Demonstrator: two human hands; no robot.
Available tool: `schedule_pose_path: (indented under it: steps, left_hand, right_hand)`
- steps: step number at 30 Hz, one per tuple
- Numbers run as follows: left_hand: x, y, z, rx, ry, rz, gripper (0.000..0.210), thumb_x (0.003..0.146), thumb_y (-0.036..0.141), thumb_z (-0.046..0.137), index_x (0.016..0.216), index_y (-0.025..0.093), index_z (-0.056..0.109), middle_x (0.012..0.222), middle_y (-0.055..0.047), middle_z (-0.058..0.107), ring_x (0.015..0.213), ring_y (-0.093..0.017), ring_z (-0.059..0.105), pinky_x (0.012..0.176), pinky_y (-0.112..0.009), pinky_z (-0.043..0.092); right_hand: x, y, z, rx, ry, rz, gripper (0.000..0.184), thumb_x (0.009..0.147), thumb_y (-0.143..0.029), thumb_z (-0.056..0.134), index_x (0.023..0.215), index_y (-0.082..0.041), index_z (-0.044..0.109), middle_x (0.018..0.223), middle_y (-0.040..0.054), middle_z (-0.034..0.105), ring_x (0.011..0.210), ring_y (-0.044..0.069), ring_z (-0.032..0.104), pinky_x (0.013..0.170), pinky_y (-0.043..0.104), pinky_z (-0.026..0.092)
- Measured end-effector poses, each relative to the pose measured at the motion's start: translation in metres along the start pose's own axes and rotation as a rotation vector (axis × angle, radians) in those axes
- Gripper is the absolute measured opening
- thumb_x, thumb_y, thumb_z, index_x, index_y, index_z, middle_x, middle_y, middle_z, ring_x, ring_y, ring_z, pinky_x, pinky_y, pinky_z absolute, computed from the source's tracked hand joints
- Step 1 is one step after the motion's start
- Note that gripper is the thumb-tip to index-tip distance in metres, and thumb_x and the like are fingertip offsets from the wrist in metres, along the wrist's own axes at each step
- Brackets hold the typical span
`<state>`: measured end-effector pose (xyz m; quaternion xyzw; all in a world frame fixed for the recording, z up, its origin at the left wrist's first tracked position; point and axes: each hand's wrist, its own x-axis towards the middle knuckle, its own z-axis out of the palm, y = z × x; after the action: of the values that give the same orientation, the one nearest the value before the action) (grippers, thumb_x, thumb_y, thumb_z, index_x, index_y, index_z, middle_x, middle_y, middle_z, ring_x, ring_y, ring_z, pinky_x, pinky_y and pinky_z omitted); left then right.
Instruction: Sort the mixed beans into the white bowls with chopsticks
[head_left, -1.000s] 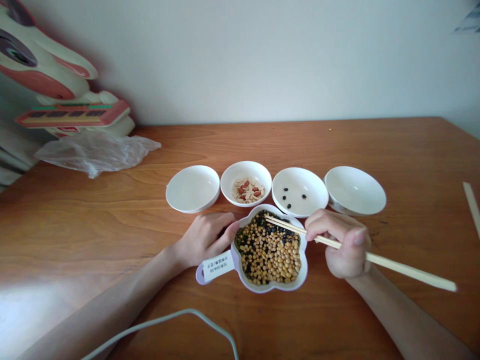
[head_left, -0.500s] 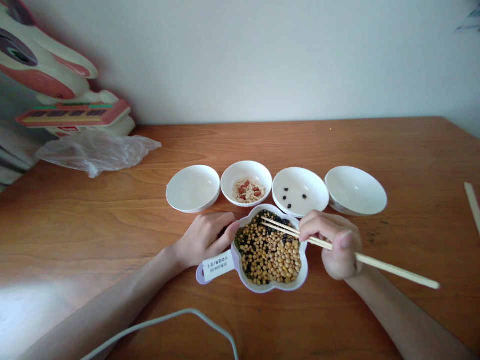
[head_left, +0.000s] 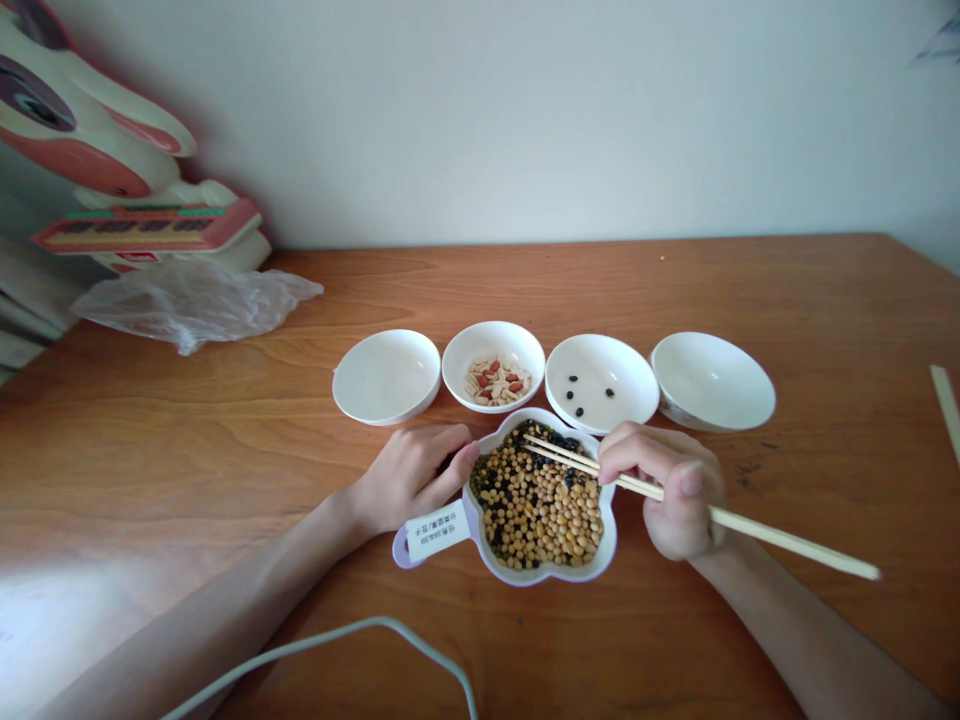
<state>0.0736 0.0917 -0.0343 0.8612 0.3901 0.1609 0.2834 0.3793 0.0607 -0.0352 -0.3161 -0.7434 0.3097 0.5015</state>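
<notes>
My right hand is closed around a pair of wooden chopsticks. Their tips are down among dark beans at the far side of a scalloped bowl with a pale purple rim. Yellow soybeans, black beans and small green ones fill this bowl. My left hand holds the bowl's left rim with its thumb and curled fingers, just above the labelled handle. Behind stand white bowls: one with peanuts, and one with several black beans. Whether the chopsticks pinch a bean cannot be made out.
Two more white bowls, a left one and a right one, end the row. A clear plastic bag lies before a cartoon figure at the back left. A pale cable curves across the front. A wooden strip lies far right.
</notes>
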Motion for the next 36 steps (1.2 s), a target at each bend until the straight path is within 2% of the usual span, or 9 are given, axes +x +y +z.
schedule_pose_path:
  steps: [4,9,15,26,36]
  left_hand:
    - [0.000,0.000,0.000,-0.005,-0.002,0.001,0.033,0.109,0.032,0.039,0.079,0.019,0.045,0.071,0.002,0.055,0.062,-0.011,0.048,0.061,-0.028,0.033]
    - [-0.001,0.000,0.000,0.008,0.002,0.006,0.034,0.109,0.032,0.038,0.079,0.019,0.045,0.071,0.002,0.055,0.062,-0.011,0.047,0.061,-0.028,0.032]
    - [0.000,0.000,-0.001,0.019,0.017,0.019,0.035,0.110,0.034,0.036,0.078,0.019,0.043,0.070,0.002,0.054,0.061,-0.011,0.046,0.061,-0.028,0.031]
    - [-0.005,-0.007,-0.004,0.024,0.023,0.047,0.038,0.110,0.038,0.033,0.080,0.019,0.047,0.075,0.000,0.060,0.064,-0.013,0.048,0.063,-0.030,0.033]
    - [-0.006,-0.006,-0.005,0.027,0.038,0.046,0.037,0.110,0.038,0.035,0.081,0.019,0.048,0.074,0.000,0.060,0.064,-0.013,0.050,0.063,-0.029,0.033]
  right_hand:
    - [0.001,-0.001,0.000,0.003,0.022,0.002,0.062,0.106,-0.059,0.024,0.078,-0.022,0.066,0.071,0.0042,0.063,0.064,0.018,0.059,0.058,0.034,0.041]
    - [0.001,-0.002,0.000,-0.010,-0.009,0.012,0.065,0.105,-0.063,0.023,0.080,-0.022,0.066,0.070,0.0042,0.061,0.062,0.018,0.057,0.056,0.034,0.038]
    - [0.002,-0.003,0.001,-0.034,-0.013,0.000,0.065,0.106,-0.060,0.022,0.079,-0.022,0.067,0.072,0.0052,0.064,0.064,0.018,0.060,0.057,0.034,0.042]
    - [0.005,-0.007,0.011,0.049,0.125,0.034,0.072,0.107,-0.059,0.022,0.072,-0.023,0.073,0.064,0.0049,0.066,0.058,0.019,0.060,0.057,0.035,0.043]
    - [0.009,-0.017,0.014,0.093,0.123,0.149,0.075,0.102,-0.071,0.021,0.073,-0.024,0.072,0.067,0.0054,0.064,0.061,0.021,0.058,0.058,0.036,0.042]
